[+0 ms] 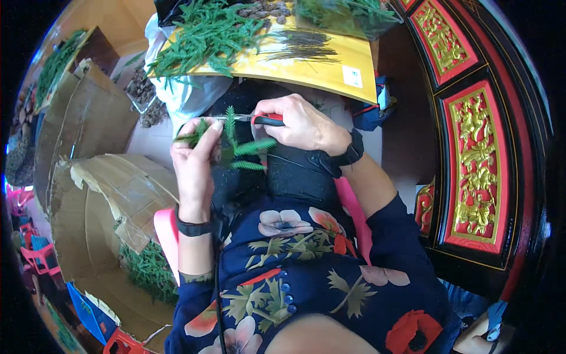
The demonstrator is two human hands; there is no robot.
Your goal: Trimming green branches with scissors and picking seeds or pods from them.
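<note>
Above my lap, my left hand [197,147] pinches a green artificial fir sprig [233,141] between thumb and fingers, its needled tips fanning out to the right. My right hand [298,123] is closed round the red and black handles of a cutting tool, scissors or pliers [268,120]. The tool's metal jaws point left and reach the sprig close to my left thumb. Whether the jaws are closed on a stem is too small to tell.
Ahead stands a yellow table [359,59] with a heap of green sprigs [206,38], thin dark wires [303,46] and brown pine cones [265,10]. An open cardboard box [88,236] holding greenery [147,271] is at my left. Carved red-and-gold panels [474,165] rise at the right.
</note>
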